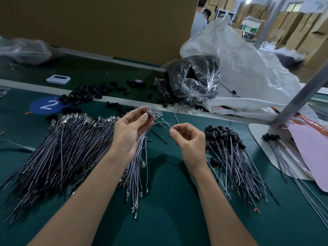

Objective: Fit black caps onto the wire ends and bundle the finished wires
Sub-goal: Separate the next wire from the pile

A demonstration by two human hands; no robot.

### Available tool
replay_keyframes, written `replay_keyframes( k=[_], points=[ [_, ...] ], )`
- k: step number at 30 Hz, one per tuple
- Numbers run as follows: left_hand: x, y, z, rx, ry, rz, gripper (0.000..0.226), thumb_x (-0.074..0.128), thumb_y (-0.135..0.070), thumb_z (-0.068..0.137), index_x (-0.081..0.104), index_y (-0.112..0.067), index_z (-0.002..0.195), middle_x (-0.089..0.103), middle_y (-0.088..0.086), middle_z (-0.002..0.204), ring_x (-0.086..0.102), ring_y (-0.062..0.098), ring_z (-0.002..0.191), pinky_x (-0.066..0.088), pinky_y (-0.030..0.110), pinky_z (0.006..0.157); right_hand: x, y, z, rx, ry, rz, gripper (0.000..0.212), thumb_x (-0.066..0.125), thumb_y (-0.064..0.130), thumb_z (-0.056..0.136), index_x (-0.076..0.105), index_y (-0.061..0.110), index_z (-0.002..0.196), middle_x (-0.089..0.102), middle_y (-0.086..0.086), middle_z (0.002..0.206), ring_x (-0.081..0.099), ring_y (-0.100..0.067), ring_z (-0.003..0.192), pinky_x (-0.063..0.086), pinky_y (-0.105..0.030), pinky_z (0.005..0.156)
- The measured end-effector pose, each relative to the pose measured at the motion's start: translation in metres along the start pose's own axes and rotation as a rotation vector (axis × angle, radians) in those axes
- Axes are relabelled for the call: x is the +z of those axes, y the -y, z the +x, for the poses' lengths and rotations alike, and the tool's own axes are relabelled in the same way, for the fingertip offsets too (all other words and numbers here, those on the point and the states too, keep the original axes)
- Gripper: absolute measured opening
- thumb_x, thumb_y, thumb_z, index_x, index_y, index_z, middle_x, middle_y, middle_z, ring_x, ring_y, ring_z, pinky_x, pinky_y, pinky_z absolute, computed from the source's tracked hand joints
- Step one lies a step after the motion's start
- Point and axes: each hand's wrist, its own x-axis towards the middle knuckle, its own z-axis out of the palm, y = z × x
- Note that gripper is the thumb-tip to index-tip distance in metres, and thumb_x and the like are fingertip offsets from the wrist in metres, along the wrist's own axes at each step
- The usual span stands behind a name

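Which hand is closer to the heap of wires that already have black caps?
Right. The right hand, pinching a wire, sits just left of the capped wires; the left hand, holding a black cap, is farther left.

The person works with 2 uncovered arms: the left forearm (85, 197) and the right forearm (218, 201) are bare as far up as the view reaches. The left hand (130, 128), the one nearer the blue disc marked 2 (46, 105), is bare, with slim fingers and a short, plain fingernail showing. The right hand (189, 139), farther from that disc, is likewise bare, with smooth knuckles.
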Motion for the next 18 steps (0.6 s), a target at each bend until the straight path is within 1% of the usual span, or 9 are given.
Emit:
replay_keyframes(
  k=[2, 6, 9, 12, 15, 18],
  points=[
    [0.0025, 0.0008, -0.0014, -0.001, 0.004, -0.005, 0.018, 0.059, 0.002, 0.089, 0.069, -0.006, 0.103, 0.073, 0.01, 0.095, 0.072, 0.02, 0.087, 0.057, 0.023, 0.073, -0.001, 0.0006, 0.0005, -0.004, -0.003, 0.014, 0.014, 0.073, 0.006, 0.083, 0.072, 0.019, 0.077, 0.069, 0.007, 0.07, 0.063, -0.006, 0.067, 0.048, -0.016, 0.064],
    [0.0012, -0.001, -0.0016, 0.007, -0.021, -0.041, 0.018, 0.06, 0.002, 0.088, 0.07, -0.005, 0.102, 0.074, 0.009, 0.091, 0.072, 0.018, 0.085, 0.057, 0.022, 0.072, -0.0024, 0.001, 0.001, 0.0, 0.004, 0.027, 0.013, 0.073, 0.004, 0.083, 0.072, 0.017, 0.078, 0.07, 0.005, 0.07, 0.063, -0.005, 0.066, 0.047, -0.015, 0.062],
    [0.0004, -0.001, -0.001, 0.01, -0.009, -0.034, 0.019, 0.061, 0.002, 0.087, 0.069, -0.005, 0.102, 0.073, 0.01, 0.092, 0.072, 0.018, 0.085, 0.057, 0.023, 0.073, -0.0018, 0.0011, 0.001, 0.002, 0.013, 0.028, 0.012, 0.073, 0.004, 0.083, 0.072, 0.016, 0.079, 0.07, 0.006, 0.07, 0.063, -0.005, 0.066, 0.047, -0.015, 0.062],
    [0.0014, 0.0008, -0.0015, 0.014, 0.02, 0.012, 0.018, 0.061, 0.002, 0.087, 0.07, -0.005, 0.1, 0.073, 0.01, 0.091, 0.071, 0.018, 0.084, 0.057, 0.023, 0.073, -0.0006, 0.0009, 0.0004, -0.003, 0.008, 0.025, 0.013, 0.073, 0.005, 0.083, 0.072, 0.017, 0.079, 0.07, 0.005, 0.071, 0.063, -0.006, 0.066, 0.047, -0.015, 0.063],
    [0.0032, 0.004, -0.0033, 0.027, 0.053, 0.097, 0.016, 0.062, 0.003, 0.087, 0.071, -0.005, 0.098, 0.073, 0.007, 0.085, 0.072, 0.018, 0.08, 0.057, 0.022, 0.07, 0.0004, 0.0001, -0.0007, -0.004, -0.005, 0.028, 0.013, 0.073, 0.007, 0.085, 0.071, 0.018, 0.079, 0.071, 0.001, 0.073, 0.064, -0.009, 0.068, 0.048, -0.018, 0.064],
    [0.0049, 0.0081, -0.0043, 0.027, 0.077, 0.129, 0.016, 0.062, 0.004, 0.087, 0.07, -0.004, 0.097, 0.074, 0.005, 0.083, 0.072, 0.017, 0.078, 0.058, 0.023, 0.07, 0.0006, -0.0011, -0.0009, 0.002, -0.009, 0.033, 0.011, 0.072, 0.007, 0.085, 0.071, 0.017, 0.08, 0.072, -0.002, 0.075, 0.065, -0.01, 0.069, 0.049, -0.02, 0.065]
  ],
)
